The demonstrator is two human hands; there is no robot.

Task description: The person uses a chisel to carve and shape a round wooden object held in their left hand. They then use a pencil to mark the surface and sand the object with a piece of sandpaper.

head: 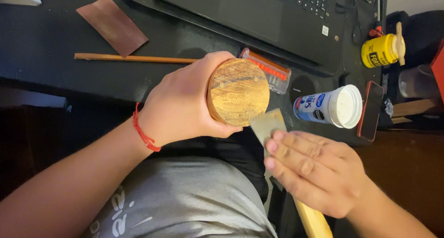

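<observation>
My left hand (185,101) grips a round wooden block (238,92) by its side, its flat grained face turned toward me. A red string bracelet (143,132) circles that wrist. My right hand (310,168) holds a small piece of sandpaper (266,123) under flat fingers, its top edge touching the block's lower right rim. Both hands hover over my lap, just in front of the black desk (41,53).
On the desk lie a brown sandpaper sheet (112,25), a thin wooden stick (134,58), a clear box with orange parts (270,70), a laptop (259,16), a white lidded cup (333,106), a phone (371,111) and a yellow bottle (381,50).
</observation>
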